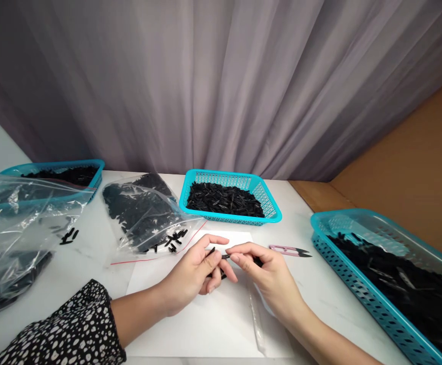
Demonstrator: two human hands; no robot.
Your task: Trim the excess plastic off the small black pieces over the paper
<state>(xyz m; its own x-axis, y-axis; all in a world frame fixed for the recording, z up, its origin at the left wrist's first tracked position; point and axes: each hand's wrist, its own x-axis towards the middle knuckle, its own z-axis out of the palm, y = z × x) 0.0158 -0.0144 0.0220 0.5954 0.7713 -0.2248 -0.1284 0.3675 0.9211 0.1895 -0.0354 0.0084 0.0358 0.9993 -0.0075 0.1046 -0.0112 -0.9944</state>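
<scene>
My left hand (pixel 206 266) is closed over the white sheet (pixel 190 329), with thin black pieces showing between its fingers. Facing it, my right hand (pixel 261 261) pinches the end of a small dark strip (pixel 225 256) between thumb and forefinger; the strip reaches across to the left fingers. Another dark piece (pixel 258 261) shows beneath the right hand's curled fingers. Just beyond the hands, a clear zip bag (pixel 141 213) full of small black pieces lies with its mouth toward me, several loose black pieces (pixel 175 238) at its opening.
A blue basket (pixel 276 217) of black strips stands behind the hands. Pink-handled thread snips (pixel 289 250) lie to the right, near a larger blue basket (pixel 361 294). At left are another blue basket (pixel 100 175), a clear bag (pixel 11 223) and loose black pieces (pixel 69 235).
</scene>
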